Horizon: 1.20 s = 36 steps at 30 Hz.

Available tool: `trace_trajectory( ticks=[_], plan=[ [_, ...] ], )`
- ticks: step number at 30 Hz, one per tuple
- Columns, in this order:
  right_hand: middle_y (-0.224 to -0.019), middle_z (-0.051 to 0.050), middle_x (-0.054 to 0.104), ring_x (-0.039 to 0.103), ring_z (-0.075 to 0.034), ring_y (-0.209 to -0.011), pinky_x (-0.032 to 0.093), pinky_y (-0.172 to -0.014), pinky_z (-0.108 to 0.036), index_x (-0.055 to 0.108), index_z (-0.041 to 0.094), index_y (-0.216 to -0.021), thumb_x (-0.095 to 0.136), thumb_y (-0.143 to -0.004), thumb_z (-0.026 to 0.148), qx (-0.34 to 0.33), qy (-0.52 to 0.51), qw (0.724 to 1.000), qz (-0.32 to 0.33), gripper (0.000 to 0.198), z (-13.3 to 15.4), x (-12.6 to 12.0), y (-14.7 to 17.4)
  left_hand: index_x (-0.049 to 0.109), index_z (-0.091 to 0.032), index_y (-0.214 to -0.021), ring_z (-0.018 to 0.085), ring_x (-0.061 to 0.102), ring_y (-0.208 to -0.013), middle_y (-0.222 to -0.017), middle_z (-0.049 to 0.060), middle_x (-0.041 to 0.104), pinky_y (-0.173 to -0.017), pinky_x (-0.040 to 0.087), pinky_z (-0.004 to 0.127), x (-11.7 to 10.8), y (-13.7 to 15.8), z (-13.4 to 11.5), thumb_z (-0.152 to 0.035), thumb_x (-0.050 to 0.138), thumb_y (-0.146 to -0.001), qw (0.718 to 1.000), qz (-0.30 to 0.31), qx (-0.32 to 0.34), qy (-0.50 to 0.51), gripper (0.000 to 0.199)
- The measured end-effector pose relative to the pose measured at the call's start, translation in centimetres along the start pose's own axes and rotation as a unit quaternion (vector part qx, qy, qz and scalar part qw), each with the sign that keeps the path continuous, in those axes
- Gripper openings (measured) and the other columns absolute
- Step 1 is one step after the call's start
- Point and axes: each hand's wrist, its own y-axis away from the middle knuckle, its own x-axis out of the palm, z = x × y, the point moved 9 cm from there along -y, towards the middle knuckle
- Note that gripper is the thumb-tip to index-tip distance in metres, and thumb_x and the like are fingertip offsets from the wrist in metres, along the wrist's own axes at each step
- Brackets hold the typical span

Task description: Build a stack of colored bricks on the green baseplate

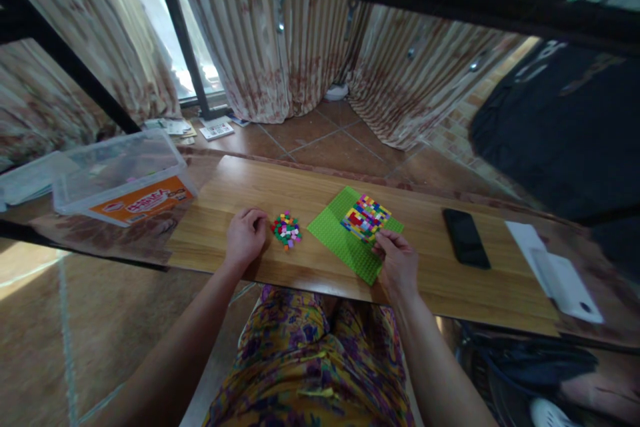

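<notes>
A green studded baseplate (333, 223) lies turned at an angle on the wooden board. Small bricks in many colours form a block (365, 217) on its far part. My right hand (399, 259) is at the near right corner of that block, with thumb and fingers pinched together; what they hold, if anything, is hidden. My left hand (245, 235) rests on the board with its fingers curled in, and its inside cannot be seen. Just right of it lies a loose pile of small coloured bricks (287, 230).
A black phone (466, 238) and a white flat object (570, 283) lie to the right. At the left stands a clear plastic box (120, 170) with an orange label. A dark bar (425, 3) crosses the top of the view. Curtains (260, 53) hang behind.
</notes>
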Motion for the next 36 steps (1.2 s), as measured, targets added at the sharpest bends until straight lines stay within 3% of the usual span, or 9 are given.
trace_trajectory(
  ticks=[7, 12, 15, 20, 24, 30, 36],
  plan=[
    [-0.064, 0.005, 0.063, 0.052, -0.007, -0.054, 0.042, -0.053, -0.021, 0.068, 0.017, -0.074, 0.081, -0.053, 0.032, -0.021, 0.013, 1.000, 0.000, 0.029, 0.0, -0.2, 0.4, 0.068, -0.019, -0.083, 0.022, 0.063, -0.088, -0.090, 0.008, 0.068, -0.083, 0.050, 0.034, 0.1, 0.0, 0.3, -0.021, 0.049, -0.085, 1.000, -0.008, 0.006, 0.000, 0.019],
    [-0.066, 0.003, 0.063, 0.053, -0.009, -0.058, 0.042, -0.057, -0.023, 0.067, 0.017, -0.074, 0.078, -0.061, 0.034, -0.108, 0.060, 0.992, -0.006, 0.024, 1.6, 0.2, 2.2, 0.067, -0.019, -0.082, 0.022, 0.062, -0.088, -0.089, 0.007, 0.068, -0.083, 0.050, 0.034, 0.1, 0.0, 0.1, -0.019, 0.049, -0.085, 1.000, -0.004, 0.000, -0.003, 0.019],
    [-0.070, 0.000, 0.066, 0.058, -0.013, -0.065, 0.046, -0.065, -0.027, 0.068, 0.017, -0.074, 0.074, -0.067, 0.036, -0.154, 0.136, 0.978, 0.026, 0.022, 2.5, 2.1, 3.8, 0.067, -0.019, -0.083, 0.021, 0.062, -0.088, -0.091, 0.007, 0.068, -0.083, 0.050, 0.034, 0.1, 0.1, 0.0, -0.019, 0.048, -0.085, 1.000, -0.003, -0.001, -0.001, 0.019],
    [-0.084, -0.004, 0.069, 0.063, -0.017, -0.079, 0.048, -0.074, -0.030, 0.070, 0.019, -0.081, 0.061, -0.081, 0.033, -0.213, 0.273, 0.918, 0.191, 0.016, 1.7, 7.9, 7.3, 0.067, -0.020, -0.083, 0.021, 0.062, -0.089, -0.092, 0.007, 0.068, -0.084, 0.049, 0.034, 0.2, 0.2, 0.0, -0.019, 0.048, -0.085, 1.000, -0.001, -0.005, 0.003, 0.019],
    [-0.084, -0.003, 0.067, 0.061, -0.016, -0.076, 0.047, -0.072, -0.029, 0.070, 0.021, -0.086, 0.054, -0.086, 0.027, -0.250, 0.358, 0.855, 0.279, 0.017, 0.0, 11.7, 9.3, 0.067, -0.020, -0.082, 0.021, 0.062, -0.088, -0.090, 0.007, 0.067, -0.084, 0.049, 0.034, 0.2, 0.1, 0.1, -0.019, 0.048, -0.085, 1.000, 0.003, -0.006, 0.003, 0.019],
    [-0.092, -0.004, 0.066, 0.060, -0.019, -0.089, 0.045, -0.082, -0.031, 0.069, 0.023, -0.091, 0.051, -0.089, 0.021, -0.304, 0.423, 0.793, 0.316, 0.018, -1.2, 14.9, 10.2, 0.067, -0.020, -0.082, 0.021, 0.062, -0.088, -0.090, 0.007, 0.068, -0.083, 0.049, 0.033, 0.2, 0.2, 0.1, -0.019, 0.049, -0.085, 1.000, 0.001, -0.007, -0.003, 0.018],
    [-0.093, -0.005, 0.067, 0.059, -0.019, -0.091, 0.044, -0.083, -0.030, 0.069, 0.023, -0.093, 0.052, -0.090, 0.022, -0.323, 0.455, 0.764, 0.325, 0.018, -2.1, 16.3, 10.3, 0.067, -0.020, -0.082, 0.020, 0.062, -0.088, -0.090, 0.006, 0.068, -0.084, 0.049, 0.033, 0.2, 0.2, 0.1, -0.020, 0.049, -0.086, 1.000, -0.002, -0.003, -0.001, 0.019]
  ],
)
